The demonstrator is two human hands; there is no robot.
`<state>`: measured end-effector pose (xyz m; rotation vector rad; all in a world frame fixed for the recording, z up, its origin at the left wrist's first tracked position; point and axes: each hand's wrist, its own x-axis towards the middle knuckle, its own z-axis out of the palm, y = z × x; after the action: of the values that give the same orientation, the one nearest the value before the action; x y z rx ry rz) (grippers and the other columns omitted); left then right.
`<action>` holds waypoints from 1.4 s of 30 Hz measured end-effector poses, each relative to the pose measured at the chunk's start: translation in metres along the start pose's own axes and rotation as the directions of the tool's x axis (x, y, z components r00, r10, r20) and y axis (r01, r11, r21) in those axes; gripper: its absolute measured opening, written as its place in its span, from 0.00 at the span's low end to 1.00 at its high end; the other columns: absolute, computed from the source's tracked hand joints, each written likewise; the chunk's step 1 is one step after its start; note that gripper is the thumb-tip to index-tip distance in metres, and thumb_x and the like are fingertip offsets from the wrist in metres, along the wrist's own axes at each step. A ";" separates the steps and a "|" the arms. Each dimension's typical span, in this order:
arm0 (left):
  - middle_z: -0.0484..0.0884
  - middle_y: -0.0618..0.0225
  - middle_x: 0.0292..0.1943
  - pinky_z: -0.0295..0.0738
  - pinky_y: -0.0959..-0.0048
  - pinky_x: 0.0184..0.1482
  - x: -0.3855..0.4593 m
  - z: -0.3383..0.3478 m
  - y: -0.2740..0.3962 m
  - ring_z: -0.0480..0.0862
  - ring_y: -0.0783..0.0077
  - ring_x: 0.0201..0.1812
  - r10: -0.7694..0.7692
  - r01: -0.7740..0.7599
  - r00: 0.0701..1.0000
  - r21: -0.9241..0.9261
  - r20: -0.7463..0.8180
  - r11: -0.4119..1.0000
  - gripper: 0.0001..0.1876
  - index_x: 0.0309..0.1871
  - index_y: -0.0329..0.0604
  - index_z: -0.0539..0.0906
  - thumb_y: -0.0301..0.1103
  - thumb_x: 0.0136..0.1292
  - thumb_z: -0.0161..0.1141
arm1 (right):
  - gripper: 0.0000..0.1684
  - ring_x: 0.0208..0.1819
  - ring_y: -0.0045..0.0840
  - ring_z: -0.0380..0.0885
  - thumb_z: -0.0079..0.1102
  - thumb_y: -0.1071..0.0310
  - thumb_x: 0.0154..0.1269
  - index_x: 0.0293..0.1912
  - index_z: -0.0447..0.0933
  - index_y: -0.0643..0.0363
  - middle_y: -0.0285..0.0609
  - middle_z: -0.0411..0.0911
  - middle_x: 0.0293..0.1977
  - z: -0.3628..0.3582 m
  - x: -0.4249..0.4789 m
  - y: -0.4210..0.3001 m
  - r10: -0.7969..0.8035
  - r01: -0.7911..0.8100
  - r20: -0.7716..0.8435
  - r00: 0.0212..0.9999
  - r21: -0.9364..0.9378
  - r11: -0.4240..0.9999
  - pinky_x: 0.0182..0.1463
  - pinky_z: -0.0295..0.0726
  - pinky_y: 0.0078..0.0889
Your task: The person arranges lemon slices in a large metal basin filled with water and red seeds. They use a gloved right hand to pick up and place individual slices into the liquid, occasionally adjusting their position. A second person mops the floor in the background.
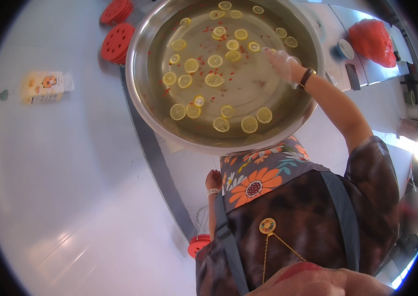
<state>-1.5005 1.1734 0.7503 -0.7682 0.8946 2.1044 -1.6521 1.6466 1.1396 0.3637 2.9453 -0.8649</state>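
Observation:
A large round stainless steel basin [140,107] in front of me holds a pale liquid [246,92]. Many lemon slices [214,79] and small red berries, like goji berries, float in it. My right hand [282,63], in a clear plastic glove, reaches over the basin's right side. Its fingertips are at the liquid near a lemon slice [254,46]; whether they hold anything is unclear. My left hand [213,180] hangs low beside my floral apron [255,185], away from the basin. Its fingers are loosely bent, and nothing shows in them.
On the left stretches a pale table [94,155] bearing a printed package [46,88]. Red-topped stools [117,42] stand at the upper left, another red stool [198,245] below. Right of the basin, a table holds a phone [352,76], a bowl [345,49] and a red plastic bag [372,42].

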 end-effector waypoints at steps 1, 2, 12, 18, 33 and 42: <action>0.68 0.60 0.47 0.66 0.68 0.49 0.001 -0.002 -0.001 0.69 0.66 0.45 -0.009 0.009 1.000 0.009 0.027 1.000 0.19 0.49 0.37 0.66 0.35 0.55 0.50 | 0.13 0.25 0.14 0.59 0.46 0.58 0.56 0.37 0.66 0.56 0.31 0.61 0.27 0.002 0.000 -0.008 0.013 -0.005 0.068 0.998 -0.119 0.993 0.21 0.58 0.16; 0.68 0.61 0.46 0.66 0.68 0.48 0.003 -0.003 -0.003 0.70 0.66 0.44 0.033 -0.034 0.999 0.075 0.009 0.997 0.19 0.49 0.37 0.66 0.35 0.55 0.50 | 0.14 0.28 0.14 0.60 0.46 0.59 0.55 0.39 0.66 0.56 0.32 0.61 0.29 0.006 0.002 -0.014 0.027 0.006 0.132 0.991 -0.243 0.970 0.23 0.59 0.16; 0.72 0.66 0.38 0.69 0.70 0.44 0.018 -0.014 -0.008 0.72 0.69 0.39 0.147 -0.175 0.981 0.250 0.128 0.952 0.16 0.45 0.39 0.68 0.36 0.55 0.51 | 0.22 0.45 0.17 0.67 0.45 0.62 0.54 0.51 0.65 0.53 0.38 0.66 0.46 0.025 -0.002 -0.039 0.039 0.471 0.474 0.879 -0.879 0.073 0.32 0.66 0.15; 0.72 0.66 0.37 0.69 0.71 0.43 0.018 -0.022 -0.019 0.72 0.70 0.38 0.249 -0.270 0.962 0.270 0.110 0.924 0.15 0.44 0.38 0.69 0.35 0.55 0.51 | 0.13 0.35 0.21 0.73 0.47 0.63 0.56 0.42 0.70 0.55 0.39 0.74 0.38 0.028 -0.001 -0.009 -0.357 0.345 0.225 0.907 0.091 0.934 0.35 0.70 0.18; 0.70 0.62 0.43 0.66 0.69 0.48 -0.020 0.045 0.018 0.70 0.67 0.41 0.147 -0.108 0.979 0.251 -0.141 0.962 0.18 0.48 0.36 0.67 0.34 0.54 0.51 | 0.14 0.28 0.17 0.72 0.54 0.64 0.51 0.37 0.73 0.62 0.36 0.75 0.29 0.002 0.001 -0.029 0.271 -0.280 0.111 0.956 0.080 0.957 0.34 0.71 0.18; 0.65 0.58 0.51 0.62 0.67 0.52 0.001 0.022 0.014 0.66 0.61 0.51 0.150 -0.107 0.986 0.429 -0.068 0.897 0.23 0.53 0.37 0.62 0.35 0.55 0.50 | 0.19 0.37 0.25 0.73 0.53 0.68 0.48 0.43 0.71 0.59 0.40 0.75 0.33 -0.025 0.028 0.020 0.159 -0.013 0.317 0.935 -0.417 0.909 0.38 0.73 0.24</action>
<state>-1.5171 1.1838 0.7672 -0.5969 1.4352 1.8896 -1.6736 1.6823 1.1471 0.2796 2.6565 -0.2462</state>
